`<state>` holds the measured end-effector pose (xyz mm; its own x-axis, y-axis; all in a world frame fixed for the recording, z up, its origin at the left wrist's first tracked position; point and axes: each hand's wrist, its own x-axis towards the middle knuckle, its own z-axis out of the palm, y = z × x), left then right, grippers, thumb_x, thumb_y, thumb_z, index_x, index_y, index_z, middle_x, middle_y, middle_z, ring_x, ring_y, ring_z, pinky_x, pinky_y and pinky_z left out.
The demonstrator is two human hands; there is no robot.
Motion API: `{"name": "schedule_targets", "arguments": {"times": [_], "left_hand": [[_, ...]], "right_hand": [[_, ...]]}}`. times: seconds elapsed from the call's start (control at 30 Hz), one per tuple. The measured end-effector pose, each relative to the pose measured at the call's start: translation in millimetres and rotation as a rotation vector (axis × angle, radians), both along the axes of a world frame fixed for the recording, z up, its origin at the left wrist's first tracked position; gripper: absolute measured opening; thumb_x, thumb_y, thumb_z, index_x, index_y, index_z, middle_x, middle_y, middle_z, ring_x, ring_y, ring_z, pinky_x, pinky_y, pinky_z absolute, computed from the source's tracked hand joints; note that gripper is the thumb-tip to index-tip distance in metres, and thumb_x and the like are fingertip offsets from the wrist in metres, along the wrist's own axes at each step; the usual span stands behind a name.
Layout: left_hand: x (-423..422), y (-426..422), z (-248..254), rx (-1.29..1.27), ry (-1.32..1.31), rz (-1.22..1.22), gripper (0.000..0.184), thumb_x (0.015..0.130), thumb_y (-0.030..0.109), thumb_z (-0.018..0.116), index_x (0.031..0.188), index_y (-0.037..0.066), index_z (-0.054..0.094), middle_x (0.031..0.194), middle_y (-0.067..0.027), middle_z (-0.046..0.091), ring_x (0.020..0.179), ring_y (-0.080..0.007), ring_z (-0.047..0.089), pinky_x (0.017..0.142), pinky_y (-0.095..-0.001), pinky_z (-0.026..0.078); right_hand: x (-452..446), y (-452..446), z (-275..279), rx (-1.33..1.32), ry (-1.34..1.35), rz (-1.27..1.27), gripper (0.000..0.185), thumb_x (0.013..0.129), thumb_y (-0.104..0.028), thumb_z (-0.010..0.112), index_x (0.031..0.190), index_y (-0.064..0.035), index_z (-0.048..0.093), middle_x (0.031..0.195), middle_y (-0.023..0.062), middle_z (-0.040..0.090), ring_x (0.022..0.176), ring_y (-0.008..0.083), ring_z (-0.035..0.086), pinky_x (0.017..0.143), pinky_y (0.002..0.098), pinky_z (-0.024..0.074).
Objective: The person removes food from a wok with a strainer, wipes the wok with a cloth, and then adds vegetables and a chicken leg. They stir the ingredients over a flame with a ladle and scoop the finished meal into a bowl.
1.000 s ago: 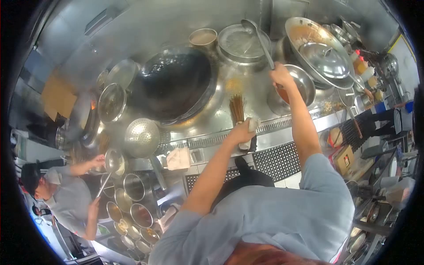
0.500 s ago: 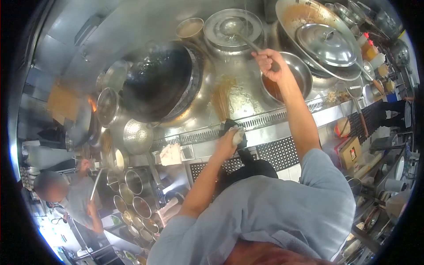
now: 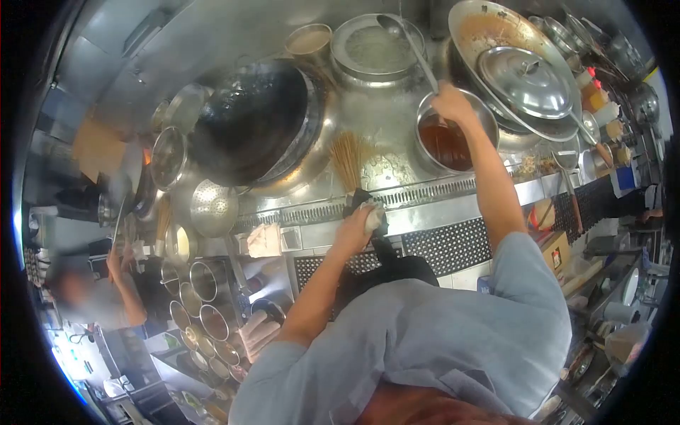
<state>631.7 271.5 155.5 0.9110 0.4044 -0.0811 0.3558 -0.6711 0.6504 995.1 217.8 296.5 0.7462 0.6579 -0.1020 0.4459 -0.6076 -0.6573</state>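
Note:
My right hand is closed around the handle of a long ladle. The ladle's bowl is raised over the rim of a round water-filled pot at the back. Below that hand stands a metal pot with reddish-brown liquid in it. Near the stove's front edge, my left hand is closed on a crumpled white cloth. Just beyond it lies a bamboo brush, its bristles pointing away from me. A large dark wok sits tilted on the left burner.
On the right, a lid rests inside a big stained wok. A perforated strainer and several metal containers are at the left. A co-worker stands farther left. A folded pink cloth lies on the front ledge.
The ladle's bowl has risen out of the back pot's water, and my right hand has shifted slightly right and down. My left hand keeps the cloth. The co-worker has moved.

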Motion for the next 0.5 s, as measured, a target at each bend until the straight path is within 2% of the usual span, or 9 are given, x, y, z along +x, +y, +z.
{"name": "schedule_targets", "arguments": {"times": [0.03,0.1,0.13,0.17,0.23,0.27,0.4,0.5], "left_hand": [[0.9,0.0,4.3,0.006,-0.001,0.007,0.05,0.078,0.014,0.061,0.125,0.016,0.043,0.119,-0.0177,0.053,0.096,-0.0407,0.056,0.082,-0.0469,0.045],[2.8,-0.6,11.9,-0.012,0.062,0.002,0.049,0.079,0.016,0.06,0.125,0.016,0.043,0.119,-0.0173,0.054,0.098,-0.04,0.056,0.082,-0.0463,0.045],[3.9,0.6,11.5,-0.004,0.058,0.011,0.049,0.079,0.016,0.06,0.125,0.016,0.043,0.119,-0.0173,0.054,0.098,-0.04,0.056,0.082,-0.0463,0.045],[4.7,1.6,9.8,-0.014,0.072,0.004,0.049,0.079,0.016,0.06,0.125,0.015,0.043,0.119,-0.0171,0.054,0.1,-0.0394,0.055,0.083,-0.0458,0.045],[4.0,3.3,9.4,-0.023,0.086,0.005,0.049,0.079,0.017,0.06,0.125,0.015,0.043,0.12,-0.0168,0.054,0.101,-0.0388,0.055,0.083,-0.0454,0.045],[5.1,4.8,8.9,-0.031,0.08,-0.005,0.05,0.079,0.017,0.06,0.126,0.015,0.043,0.12,-0.0165,0.054,0.103,-0.0379,0.055,0.084,-0.045,0.045],[6.0,8.1,6.7,-0.005,0.047,-0.033,0.05,0.079,0.016,0.059,0.126,0.015,0.042,0.12,-0.0156,0.054,0.106,-0.0357,0.054,0.087,-0.0442,0.044],[9.8,9.7,14.5,-0.061,0.12,-0.005,0.048,0.079,0.016,0.058,0.125,0.014,0.043,0.119,-0.0156,0.055,0.107,-0.035,0.054,0.088,-0.0437,0.044]], "right_hand": [[5.4,11.8,-2.9,0.006,-0.001,0.007,0.027,0.075,-0.006,0.049,0.1,0.0043,0.051,0.061,0.009,0.052,0.042,0.0165,0.047,0.044,0.0301,0.0413],[5.8,31.6,-1.2,0.204,0.738,0.014,0.025,0.077,-0.005,0.047,0.101,0.0015,0.053,0.059,0.006,0.051,0.042,0.015,0.047,0.047,0.0307,0.0424],[-4.9,31.4,12.8,0.467,1.072,-0.117,0.025,0.08,-0.004,0.046,0.104,0.0039,0.05,0.057,0.0015,0.048,0.043,0.0108,0.046,0.043,0.0266,0.0405],[-1.4,34.9,8.7,0.467,1.072,-0.104,0.025,0.08,-0.004,0.046,0.104,0.0039,0.05,0.057,0.0015,0.048,0.043,0.0108,0.046,0.043,0.0266,0.0405],[2.7,39.6,-0.6,0.863,1.8,-0.207,0.025,0.082,-0.003,0.048,0.104,0.0084,0.045,0.057,-0.0013,0.044,0.044,0.0059,0.045,0.039,0.0203,0.0377],[1.9,41.6,-7.4,0.883,1.755,-0.187,0.027,0.083,-0.002,0.05,0.103,0.0118,0.041,0.059,-0.0017,0.042,0.045,0.0033,0.045,0.036,0.0157,0.035],[-18.3,38.9,6.5,0.913,1.815,-0.144,0.026,0.085,-0.003,0.048,0.105,0.0119,0.041,0.061,-0.0012,0.043,0.043,0.0054,0.042,0.034,0.017,0.0341],[-31.9,34.0,16.0,0.88,1.77,-0.017,0.022,0.082,-0.002,0.051,0.1,0.0085,0.045,0.06,-0.0019,0.045,0.044,0.0028,0.045,0.035,0.0153,0.0383]]}}
